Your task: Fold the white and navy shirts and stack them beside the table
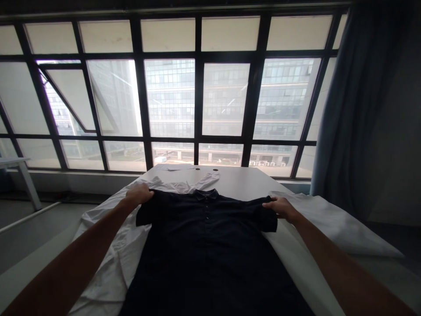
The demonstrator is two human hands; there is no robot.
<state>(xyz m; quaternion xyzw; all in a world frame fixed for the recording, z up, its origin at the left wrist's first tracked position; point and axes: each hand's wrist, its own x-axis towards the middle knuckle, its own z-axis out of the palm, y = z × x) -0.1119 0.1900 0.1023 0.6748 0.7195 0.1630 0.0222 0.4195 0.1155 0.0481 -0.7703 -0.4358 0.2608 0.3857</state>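
Your left hand and right hand were closed on opposite sleeves of the dark shirt, front up over the table; that wide grip likely held it spread.

The dark shirt is cut off at the near edge and hides part of the white cloth; the left desk is cropped too.
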